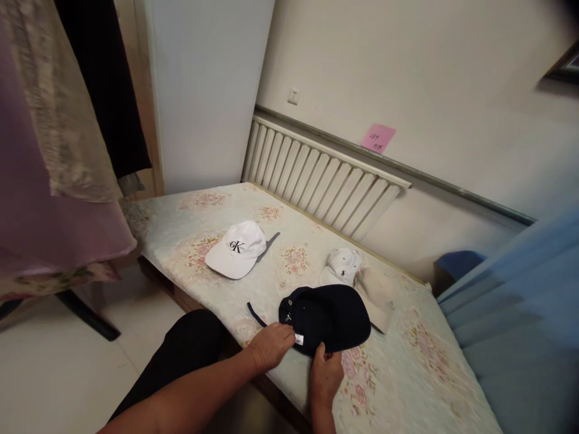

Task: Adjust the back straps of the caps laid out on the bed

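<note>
A black baseball cap (335, 316) is held over the near edge of the bed, its inside facing me and its brim to the right. My left hand (274, 345) grips the cap's left rim beside a white inner label (299, 339); its fingertips are partly hidden. With thumb and fingers, my right hand (325, 371) pinches the lower rim near the brim. The loose end of the black strap sticks out to the left. Behind the black cap sit a small white cap (341, 265) and a beige cap (375, 295). Farther left lies a white cap with black letters (239, 247).
The bed (434, 386) has a pale floral cover and a wooden frame. A white radiator (316, 175) runs along the wall behind it. Clothes (67, 150) hang at the left, a blue curtain (520, 325) at the right. A pink note (379, 138) is on the wall.
</note>
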Motion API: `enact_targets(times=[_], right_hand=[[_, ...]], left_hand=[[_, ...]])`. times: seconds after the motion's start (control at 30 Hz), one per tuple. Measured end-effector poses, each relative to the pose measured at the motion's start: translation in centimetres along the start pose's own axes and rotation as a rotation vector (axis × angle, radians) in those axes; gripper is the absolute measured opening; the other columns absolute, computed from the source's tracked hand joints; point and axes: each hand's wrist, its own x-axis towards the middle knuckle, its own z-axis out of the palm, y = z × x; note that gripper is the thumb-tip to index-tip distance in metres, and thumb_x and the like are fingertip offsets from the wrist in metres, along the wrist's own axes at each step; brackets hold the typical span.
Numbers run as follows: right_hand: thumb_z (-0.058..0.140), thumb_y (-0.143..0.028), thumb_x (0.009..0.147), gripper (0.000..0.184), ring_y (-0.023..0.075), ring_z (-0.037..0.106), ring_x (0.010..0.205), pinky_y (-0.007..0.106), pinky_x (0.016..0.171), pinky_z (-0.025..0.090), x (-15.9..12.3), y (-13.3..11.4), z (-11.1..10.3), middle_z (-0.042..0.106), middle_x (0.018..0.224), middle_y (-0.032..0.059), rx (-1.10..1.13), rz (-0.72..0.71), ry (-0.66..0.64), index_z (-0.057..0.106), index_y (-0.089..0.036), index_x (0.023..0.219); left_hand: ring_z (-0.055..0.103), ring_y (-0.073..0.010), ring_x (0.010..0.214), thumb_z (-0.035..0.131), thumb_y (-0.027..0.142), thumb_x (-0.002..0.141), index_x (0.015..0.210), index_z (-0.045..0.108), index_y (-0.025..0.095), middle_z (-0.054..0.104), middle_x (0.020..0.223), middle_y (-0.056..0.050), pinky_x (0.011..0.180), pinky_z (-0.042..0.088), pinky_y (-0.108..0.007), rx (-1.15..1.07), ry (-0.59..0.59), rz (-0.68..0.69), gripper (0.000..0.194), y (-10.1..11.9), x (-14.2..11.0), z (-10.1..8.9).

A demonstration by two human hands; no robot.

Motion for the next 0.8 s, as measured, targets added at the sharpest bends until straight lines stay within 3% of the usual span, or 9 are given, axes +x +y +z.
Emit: enact_targets(times=[0.8], right_hand=[[0.045,-0.047,0.08,0.026,0.0253,0.057,0.056,0.033,0.055,0.036,-0.04,0.23,0.19,0.063,0.064,0.0095,-0.009,0.004,0.002,0.052,-0.022,0.072]], left_hand=[[0.057,-0.0177,0.088,0.039,0.013,0.092,0.09,0.057,0.014,0.061,0.088,-0.007,0.076,0.044,-0.031,-0.024,0.015,0.015,0.018,0.05,0.1,-0.4]])
